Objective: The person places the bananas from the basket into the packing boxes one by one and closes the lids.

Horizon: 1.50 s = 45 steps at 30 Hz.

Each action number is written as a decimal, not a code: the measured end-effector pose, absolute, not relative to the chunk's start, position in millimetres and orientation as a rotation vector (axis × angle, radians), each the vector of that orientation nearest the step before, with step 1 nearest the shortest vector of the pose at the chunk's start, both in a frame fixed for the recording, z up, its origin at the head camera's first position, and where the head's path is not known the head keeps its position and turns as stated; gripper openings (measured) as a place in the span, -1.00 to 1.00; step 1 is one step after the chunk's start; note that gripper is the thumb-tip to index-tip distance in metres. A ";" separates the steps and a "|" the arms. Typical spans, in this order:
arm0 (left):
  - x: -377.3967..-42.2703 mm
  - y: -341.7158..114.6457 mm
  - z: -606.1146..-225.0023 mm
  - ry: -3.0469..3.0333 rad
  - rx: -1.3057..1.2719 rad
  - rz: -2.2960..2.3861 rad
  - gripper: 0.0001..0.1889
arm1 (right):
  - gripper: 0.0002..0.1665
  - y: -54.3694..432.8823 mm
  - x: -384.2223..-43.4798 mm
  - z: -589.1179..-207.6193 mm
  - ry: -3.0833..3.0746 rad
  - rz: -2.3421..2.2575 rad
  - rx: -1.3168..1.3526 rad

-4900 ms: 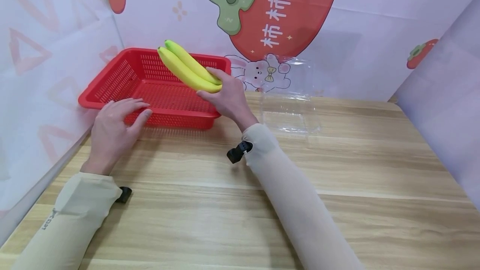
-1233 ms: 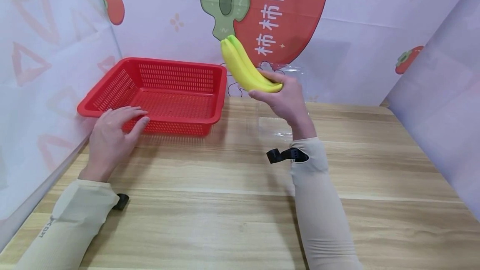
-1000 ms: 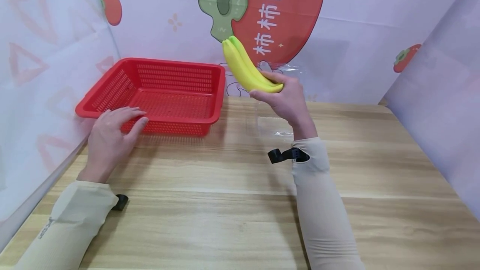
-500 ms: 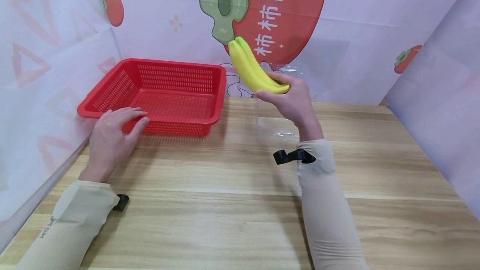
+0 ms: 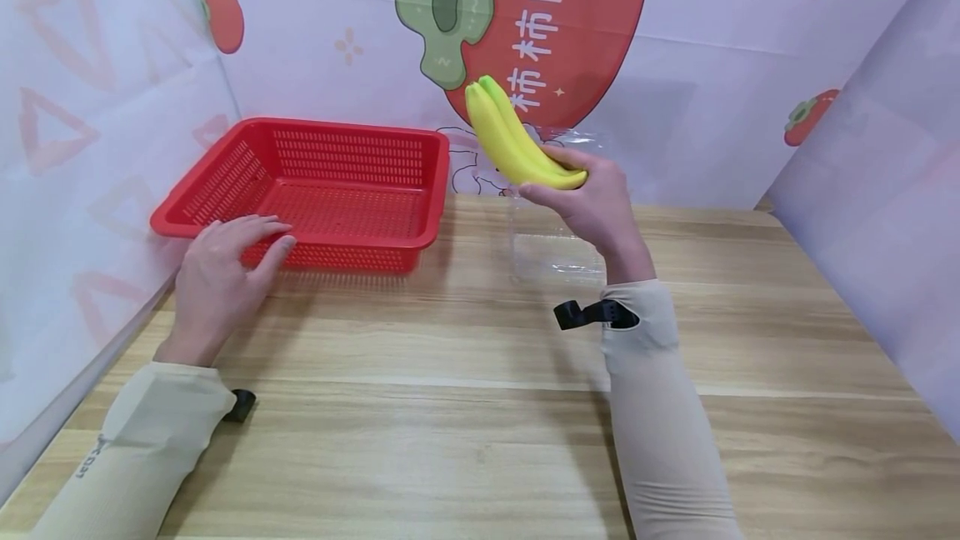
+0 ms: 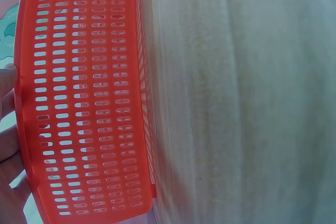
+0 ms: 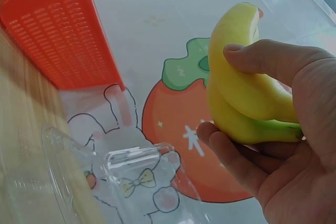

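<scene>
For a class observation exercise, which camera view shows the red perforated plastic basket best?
The head view: the basket fits wholly in frame, its inside visible, though the left hand hides part. The left wrist view shows mainly one slotted wall close up; the right wrist view, only a cropped portion.

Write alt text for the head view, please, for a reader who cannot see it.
A person's right hand holds a pair of yellow bananas above a wooden table. The left hand is at the near rim of a red basket, and a clear plastic box, partly hidden by the right hand, sits before a wall printed with red fruit.
</scene>
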<state>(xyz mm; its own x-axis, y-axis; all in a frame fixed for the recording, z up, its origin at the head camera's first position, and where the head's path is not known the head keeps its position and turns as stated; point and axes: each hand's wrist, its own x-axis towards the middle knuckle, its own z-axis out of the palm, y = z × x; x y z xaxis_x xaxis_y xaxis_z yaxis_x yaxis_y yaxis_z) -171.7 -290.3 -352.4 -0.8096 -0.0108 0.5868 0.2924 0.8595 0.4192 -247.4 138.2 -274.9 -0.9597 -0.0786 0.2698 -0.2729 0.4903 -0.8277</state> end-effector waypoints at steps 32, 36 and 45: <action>-173.9 -292.0 -352.3 -2.423 -0.226 -0.663 -0.64 | -0.27 164.8 -242.7 -280.2 -2.607 1.375 0.284; -173.7 -291.7 -352.8 -2.425 -0.224 -0.662 -0.64 | -0.25 167.6 -243.0 -282.9 -2.630 1.352 0.283; -172.8 -291.7 -352.2 -2.431 -0.217 -0.664 -0.63 | -0.26 169.2 -242.3 -284.4 -2.638 1.318 0.301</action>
<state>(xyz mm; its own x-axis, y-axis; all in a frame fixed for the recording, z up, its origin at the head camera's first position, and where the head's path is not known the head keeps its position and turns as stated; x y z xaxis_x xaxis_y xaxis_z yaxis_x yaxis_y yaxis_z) -172.8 -291.7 -352.2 -0.8052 -0.0011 0.5929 0.3006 0.8613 0.4097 -242.3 169.2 -284.4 -0.9639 -0.1012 0.2461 -0.2576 0.5872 -0.7674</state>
